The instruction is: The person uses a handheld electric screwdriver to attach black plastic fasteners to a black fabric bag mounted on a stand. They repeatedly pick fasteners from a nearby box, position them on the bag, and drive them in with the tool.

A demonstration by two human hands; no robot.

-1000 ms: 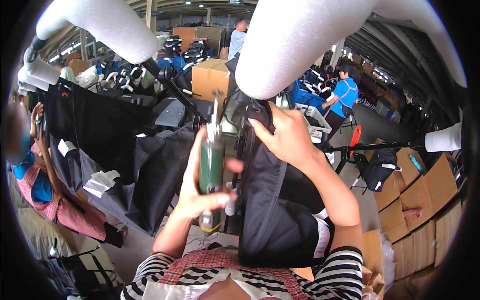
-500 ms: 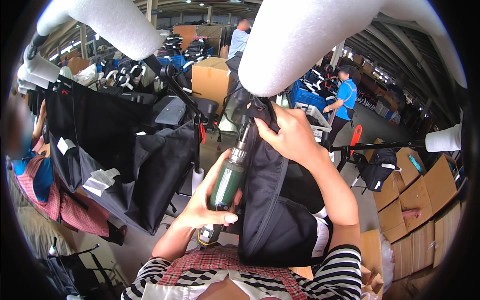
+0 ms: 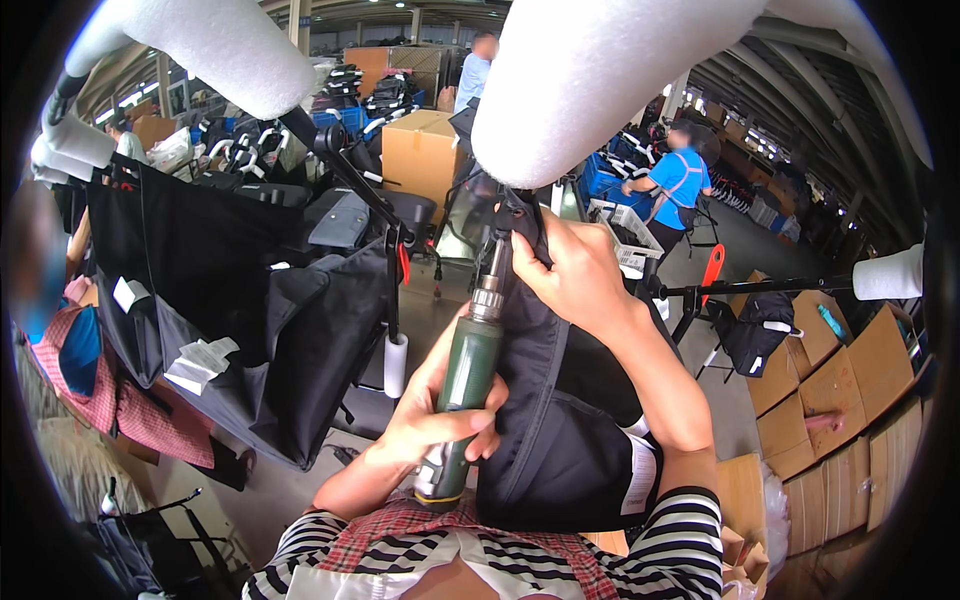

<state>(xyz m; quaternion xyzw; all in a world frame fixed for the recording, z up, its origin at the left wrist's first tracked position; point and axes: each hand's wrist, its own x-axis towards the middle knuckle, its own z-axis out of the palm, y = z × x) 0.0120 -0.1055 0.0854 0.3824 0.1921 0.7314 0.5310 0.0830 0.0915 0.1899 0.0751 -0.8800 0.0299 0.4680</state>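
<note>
My left hand (image 3: 430,415) is wrapped round the body of a green power screwdriver (image 3: 470,365). Its long bit points away from me, with the tip at a dark joint (image 3: 515,212) below a foam-wrapped tube (image 3: 600,80). Whether the tip sits on a screw is too small to tell. My right hand (image 3: 582,275) pinches the black fabric (image 3: 545,235) at that joint, thumb toward the bit. The rest of this black fabric cover (image 3: 570,460) hangs down toward my lap, with a white label (image 3: 640,478) on its lower right side.
Left stands another frame with black fabric (image 3: 240,300) and foam-covered tubes (image 3: 215,55); a person in a checked apron (image 3: 90,370) is beside it. Cardboard boxes (image 3: 830,390) are stacked at right. A worker in blue (image 3: 680,180) stands behind a white crate (image 3: 625,235).
The screwdriver has swung more upright and its bit sits closer to the joint. My left fingers have shifted round its body. My right hand keeps nearly the same place. The worker in blue has turned.
</note>
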